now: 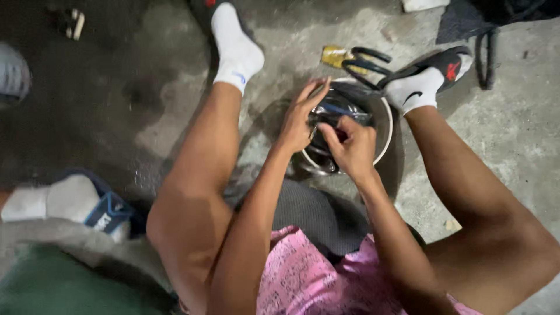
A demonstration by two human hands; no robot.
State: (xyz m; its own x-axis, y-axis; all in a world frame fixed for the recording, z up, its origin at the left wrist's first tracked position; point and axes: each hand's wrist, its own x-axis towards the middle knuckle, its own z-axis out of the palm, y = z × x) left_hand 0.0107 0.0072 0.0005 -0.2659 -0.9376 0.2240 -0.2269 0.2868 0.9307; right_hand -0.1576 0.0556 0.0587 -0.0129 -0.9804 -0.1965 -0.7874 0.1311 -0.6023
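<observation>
As I look down between my knees, my left hand (pixel 298 119) rests with spread fingers (pixel 315 87) on the near-left rim of a round metal part (pixel 335 116) that lies on the concrete floor (pixel 501 122) just ahead of me; my right hand (pixel 352 146) sits on its near side, thumb and forefinger pinched on something small and dark that I cannot make out; the two hands are close, almost touching over the part, which is shiny and dark with a pale ring (pixel 387 125) round its right edge; under my wrists lies a grey ribbed mat (pixel 318 213), nearer me than the part; past my right hand stands my right foot in a white sock and black sandal (pixel 429 81); past my left hand, my left foot in a white sock (pixel 236 49); just beyond the part lie black-handled pliers (pixel 364 61) and a yellow scrap (pixel 335 56); well off to the left of my left hand, another person's socked foot (pixel 64 201).
</observation>
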